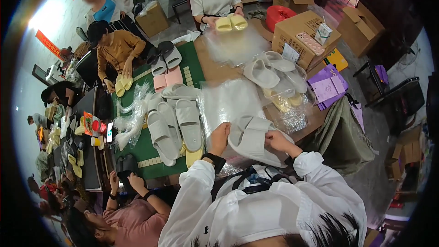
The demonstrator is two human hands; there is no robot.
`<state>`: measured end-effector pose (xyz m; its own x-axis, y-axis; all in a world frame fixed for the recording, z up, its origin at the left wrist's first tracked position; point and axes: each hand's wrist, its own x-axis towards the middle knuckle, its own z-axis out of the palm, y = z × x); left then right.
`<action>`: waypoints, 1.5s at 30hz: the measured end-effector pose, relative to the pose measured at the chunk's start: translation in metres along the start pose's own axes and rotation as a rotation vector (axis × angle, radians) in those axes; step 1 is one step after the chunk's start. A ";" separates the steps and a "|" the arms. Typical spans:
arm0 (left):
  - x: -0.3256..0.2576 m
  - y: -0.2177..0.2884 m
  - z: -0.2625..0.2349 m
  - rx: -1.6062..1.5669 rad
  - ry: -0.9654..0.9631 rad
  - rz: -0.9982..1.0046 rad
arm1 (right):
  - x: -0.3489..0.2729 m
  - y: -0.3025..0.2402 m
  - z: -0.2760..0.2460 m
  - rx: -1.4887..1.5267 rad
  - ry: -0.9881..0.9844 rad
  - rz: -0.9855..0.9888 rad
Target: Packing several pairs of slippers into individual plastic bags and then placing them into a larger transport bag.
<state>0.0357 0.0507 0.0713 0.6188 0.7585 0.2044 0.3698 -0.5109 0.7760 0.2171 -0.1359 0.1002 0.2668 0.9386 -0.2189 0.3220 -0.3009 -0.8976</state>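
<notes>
A pair of light grey slide slippers (249, 142) is held in front of my chest, one overlapping the other. My left hand (220, 138) is closed at the left edge of the pair; its fingertips are partly hidden. On the other side my right hand (279, 141) grips near the strap, fingers bent against the slipper. Just beyond lie flat clear plastic bags (231, 103) on the table. Left of my left hand, several more grey slippers (188, 126) rest together, with a yellow slipper (194, 156) partly under them.
A green mat (171, 170) covers the table's left part, holding clear plastic strips (133, 116). Bagged slippers (279, 75) and a cardboard box (302, 36) stand right. Across the table a person holds yellow slippers (231, 23); other people work on the left.
</notes>
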 end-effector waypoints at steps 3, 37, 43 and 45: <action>-0.002 0.004 0.001 0.013 0.077 0.095 | 0.004 -0.006 -0.001 -0.302 0.219 0.059; -0.057 -0.045 0.028 0.476 -0.443 0.240 | -0.061 0.013 -0.035 -0.097 0.051 0.000; -0.044 -0.016 0.015 0.464 -0.257 0.324 | -0.030 0.017 0.006 0.016 -0.149 0.012; -0.046 0.009 0.003 0.454 -0.254 0.291 | -0.018 0.022 0.015 -0.172 0.084 0.072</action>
<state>0.0125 0.0105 0.0672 0.8652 0.4690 0.1776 0.3847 -0.8479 0.3649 0.2059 -0.1566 0.0782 0.3676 0.8983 -0.2407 0.4481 -0.3979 -0.8005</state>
